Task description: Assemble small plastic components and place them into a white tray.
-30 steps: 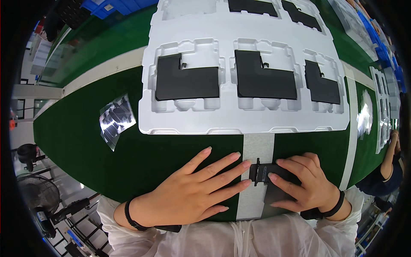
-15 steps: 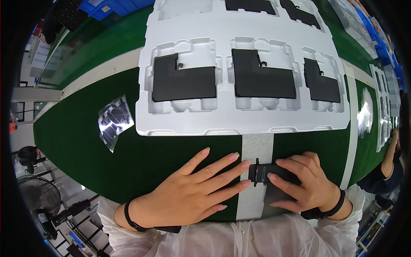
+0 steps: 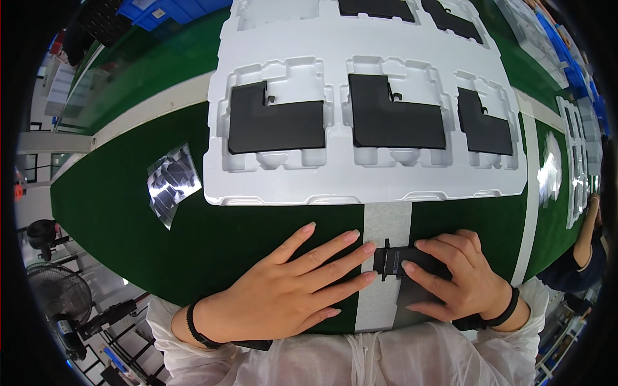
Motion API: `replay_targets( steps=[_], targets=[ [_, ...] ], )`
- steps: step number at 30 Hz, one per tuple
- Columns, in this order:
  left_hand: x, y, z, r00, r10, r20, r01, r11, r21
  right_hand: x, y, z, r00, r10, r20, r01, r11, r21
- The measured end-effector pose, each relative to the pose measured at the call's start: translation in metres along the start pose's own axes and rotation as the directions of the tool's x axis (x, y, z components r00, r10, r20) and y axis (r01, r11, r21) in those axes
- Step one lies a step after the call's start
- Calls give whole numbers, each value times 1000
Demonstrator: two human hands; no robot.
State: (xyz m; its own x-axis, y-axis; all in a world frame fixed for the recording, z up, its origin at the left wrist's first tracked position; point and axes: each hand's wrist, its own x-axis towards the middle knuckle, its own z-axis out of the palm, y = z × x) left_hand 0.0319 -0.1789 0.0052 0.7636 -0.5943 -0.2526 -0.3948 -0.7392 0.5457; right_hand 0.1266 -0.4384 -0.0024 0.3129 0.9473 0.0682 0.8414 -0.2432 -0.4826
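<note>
Near me on the table lies a flat black part (image 3: 421, 260), which looks like an L-shaped phone battery; a small dark connector tab (image 3: 389, 260) projects from its left end. My right hand (image 3: 460, 276) curls over the battery, fingers and thumb on its surface, covering much of it. My left hand (image 3: 283, 286) is open and palm down, its fingers spread. Its middle fingertips reach the left edge of the tab. Beyond both hands, a white plastic tray (image 3: 309, 183) holds several similar L-shaped black batteries (image 3: 396, 119) in moulded recesses.
A crumpled clear film piece (image 3: 174, 180) lies left of the tray, and more film (image 3: 549, 170) lies at the right. Blue bins (image 3: 170, 11) stand far left. A fan (image 3: 61, 289) is beyond the table's left edge. A co-worker's arm (image 3: 584, 238) shows at far right.
</note>
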Motion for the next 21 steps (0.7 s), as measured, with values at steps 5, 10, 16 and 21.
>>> replay_targets(
  steps=[5,10,16,21],
  targets=[
    [-1,-2,-1,999,44,-27,-45,999,-23,0,-1,-1,1000,8,15,-8,1000,-5],
    [-1,-2,-2,999,42,-27,-43,999,-27,0,-3,0,1000,13,27,-12,999,-33],
    [1,-1,-1,1000,3,3,-3,1000,-4,0,-3,0,999,13,36,-11,999,-49],
    [1,-1,0,1000,17,-19,-17,1000,1,-1,-6,-1,998,9,55,-5,997,-82]
  ],
)
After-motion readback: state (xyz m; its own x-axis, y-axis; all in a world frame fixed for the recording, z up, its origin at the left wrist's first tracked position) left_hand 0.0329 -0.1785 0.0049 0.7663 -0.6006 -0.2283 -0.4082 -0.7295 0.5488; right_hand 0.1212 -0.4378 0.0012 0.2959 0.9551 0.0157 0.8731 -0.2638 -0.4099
